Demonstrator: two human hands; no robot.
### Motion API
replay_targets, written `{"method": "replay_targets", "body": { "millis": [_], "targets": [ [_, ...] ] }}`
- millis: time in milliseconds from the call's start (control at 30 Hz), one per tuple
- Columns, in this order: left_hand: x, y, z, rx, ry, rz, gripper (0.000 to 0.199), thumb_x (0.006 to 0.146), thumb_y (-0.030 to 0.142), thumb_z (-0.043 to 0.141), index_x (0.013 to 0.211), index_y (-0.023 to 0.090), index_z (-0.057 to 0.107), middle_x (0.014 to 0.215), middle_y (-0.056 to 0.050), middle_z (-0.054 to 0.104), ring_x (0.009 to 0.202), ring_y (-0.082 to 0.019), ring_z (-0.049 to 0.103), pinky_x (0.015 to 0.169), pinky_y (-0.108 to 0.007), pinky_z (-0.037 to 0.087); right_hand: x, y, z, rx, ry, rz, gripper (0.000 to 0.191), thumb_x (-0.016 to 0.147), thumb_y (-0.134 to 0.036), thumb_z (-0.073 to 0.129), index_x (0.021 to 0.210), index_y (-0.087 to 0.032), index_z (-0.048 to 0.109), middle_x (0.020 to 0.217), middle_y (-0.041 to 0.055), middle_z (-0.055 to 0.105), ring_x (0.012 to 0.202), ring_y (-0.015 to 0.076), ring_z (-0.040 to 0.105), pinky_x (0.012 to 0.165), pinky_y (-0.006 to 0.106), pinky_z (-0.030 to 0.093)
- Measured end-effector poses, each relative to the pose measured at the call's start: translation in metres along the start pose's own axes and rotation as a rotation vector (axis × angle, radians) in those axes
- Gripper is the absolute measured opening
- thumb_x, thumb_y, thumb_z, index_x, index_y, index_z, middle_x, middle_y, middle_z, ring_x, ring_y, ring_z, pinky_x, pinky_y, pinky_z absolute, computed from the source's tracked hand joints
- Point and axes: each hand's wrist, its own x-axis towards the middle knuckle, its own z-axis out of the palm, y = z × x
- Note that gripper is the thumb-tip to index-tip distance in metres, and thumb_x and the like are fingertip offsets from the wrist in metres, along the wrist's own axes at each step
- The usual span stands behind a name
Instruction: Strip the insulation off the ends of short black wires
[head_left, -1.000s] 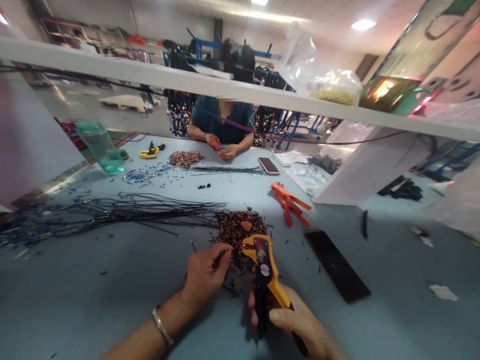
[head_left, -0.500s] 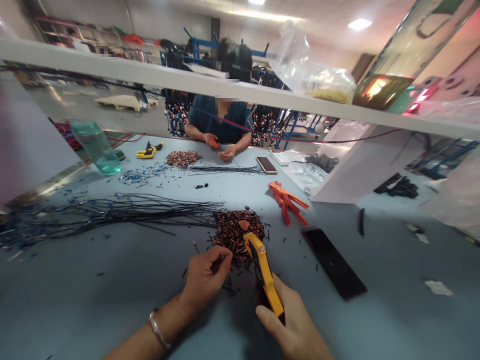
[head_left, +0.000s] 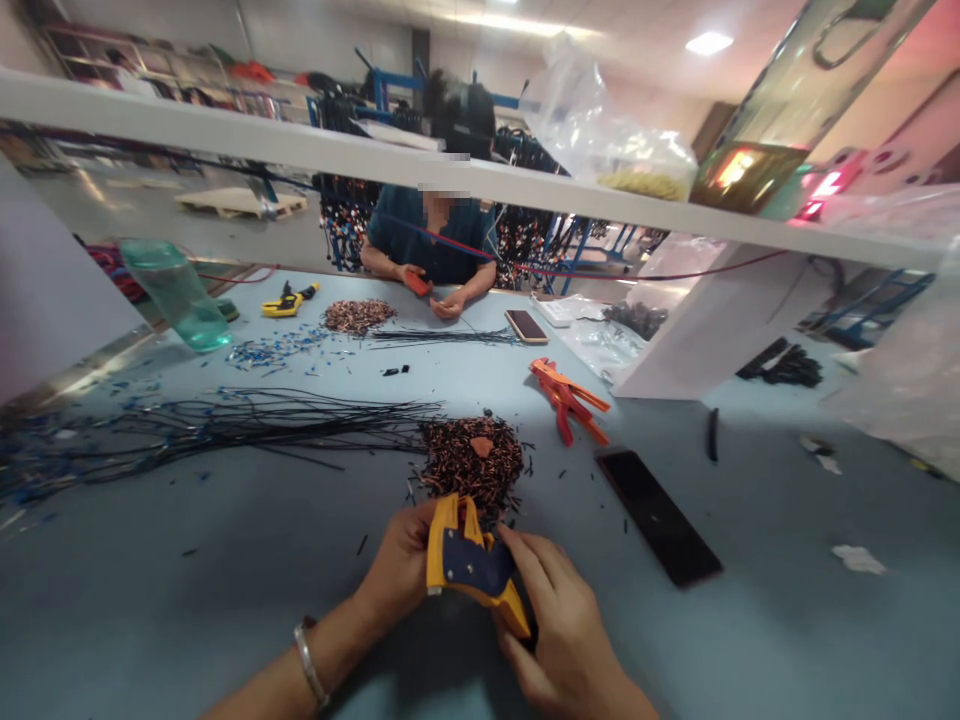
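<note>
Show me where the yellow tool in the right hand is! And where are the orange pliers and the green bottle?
Held yellow tool (head_left: 475,563): head view, on its dark side plate.
Orange pliers (head_left: 561,391): head view, on the middle.
Green bottle (head_left: 178,300): head view, on its side.

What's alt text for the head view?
A yellow-blue wire stripper is in the right hand's grip, its head beside the left hand, in front of a pile of copper-black clippings. Black wires lie left, an orange stripper and dark smartphone right.
</note>
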Motion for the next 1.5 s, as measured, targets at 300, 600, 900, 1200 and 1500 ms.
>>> {"method": "replay_targets", "body": {
  "millis": [300,600,900,1200,1500],
  "targets": [
    [0.0,-0.001,0.001,0.048,-0.112,0.018,0.015,0.074,0.031,0.072,0.077,0.017,0.076,0.078,-0.004,0.076,0.069,-0.017,0.069,0.068,-0.024,0.055,0.003,0.001,-0.002,0.021,0.029,0.045,0.071,0.072,-0.012,0.054,0.14,-0.014,0.034,0.119,0.0178,0.057,0.106,0.0313,0.058,0.088,0.046,0.052],
    [0.0,0.004,0.003,0.167,-0.175,0.035,0.029,0.078,0.041,0.068,0.071,0.013,0.073,0.071,-0.005,0.074,0.062,-0.016,0.065,0.062,-0.023,0.053,0.004,0.003,-0.002,-0.06,0.048,-0.02,0.057,0.072,-0.011,0.049,0.128,-0.012,0.042,0.1,0.0164,0.063,0.087,0.0288,0.064,0.073,0.042,0.057],
    [0.003,0.001,0.001,0.22,-0.202,0.061,0.054,0.077,0.063,0.06,0.065,0.011,0.065,0.061,-0.005,0.065,0.053,-0.011,0.054,0.052,-0.018,0.045,0.001,0.009,0.004,-0.099,-0.001,0.011,0.05,0.068,-0.009,0.046,0.118,-0.012,0.045,0.09,0.0149,0.068,0.076,0.0273,0.068,0.062,0.038,0.057],
    [0.005,-0.003,-0.007,0.462,-0.133,0.223,0.039,0.088,0.043,0.052,0.07,0.011,0.066,0.061,-0.003,0.062,0.056,-0.012,0.054,0.053,-0.019,0.044,0.003,0.008,0.004,0.004,0.015,0.081,0.04,0.068,-0.011,0.047,0.108,-0.015,0.053,0.084,0.0104,0.07,0.067,0.0227,0.067,0.059,0.03,0.053],
    [0.006,-0.015,-0.013,0.749,0.254,0.254,0.023,0.088,0.03,0.052,0.089,0.018,0.071,0.074,-0.001,0.074,0.063,-0.014,0.066,0.061,-0.021,0.05,0.007,0.0,-0.02,0.711,0.043,0.579,0.022,0.082,-0.036,0.059,0.089,-0.016,0.059,0.072,0.0011,0.059,0.06,0.0153,0.054,0.057,0.025,0.044]
  ]
}}
